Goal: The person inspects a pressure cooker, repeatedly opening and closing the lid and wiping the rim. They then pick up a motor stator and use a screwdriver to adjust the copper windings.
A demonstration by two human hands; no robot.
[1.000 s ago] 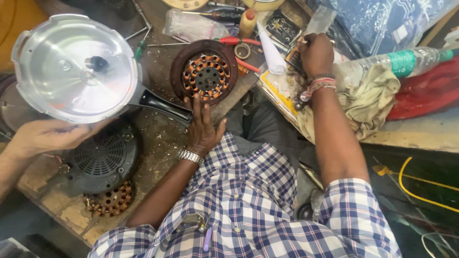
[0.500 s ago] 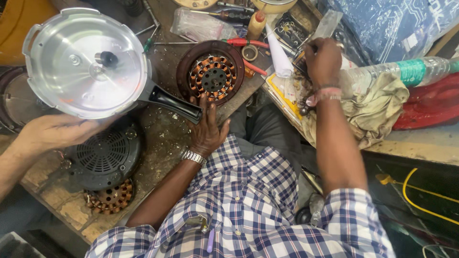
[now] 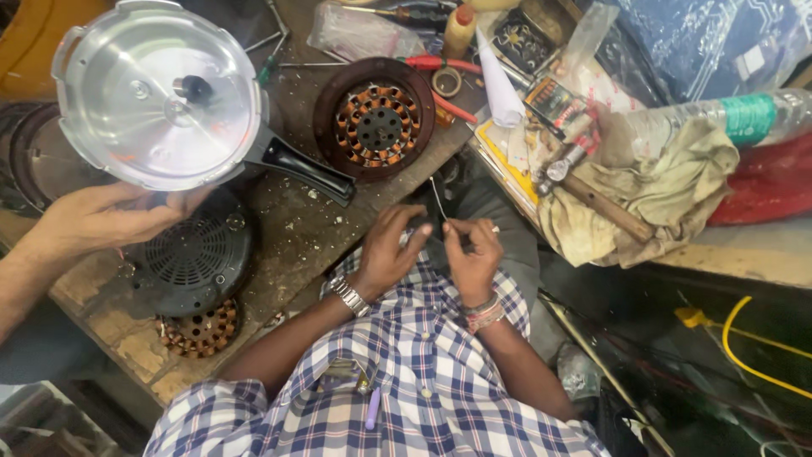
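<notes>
My left hand (image 3: 391, 247), with a metal watch on its wrist, and my right hand (image 3: 474, 254), with red thread bands, meet close in front of my checked shirt. Together they pinch a thin stiff wire (image 3: 437, 196) that sticks up from between the fingertips. Just beyond them on the worn wooden bench (image 3: 296, 237) lies a round dark motor housing with copper windings (image 3: 375, 123). Neither hand touches it.
Another person's hand (image 3: 106, 216) at the left holds a shiny pressure-cooker lid (image 3: 161, 93) with a black handle. Under it sit a black vented cover (image 3: 190, 258) and a second copper winding (image 3: 200, 327). At the right are a hammer (image 3: 592, 196), a rag (image 3: 677, 190), a plastic bottle (image 3: 719, 118), red pliers (image 3: 440, 63) and a white paper cone (image 3: 499, 80).
My right hand came back from the cluttered right bench, and my left hand left the motor housing. Both now meet on the thin wire. The lid has shifted slightly.
</notes>
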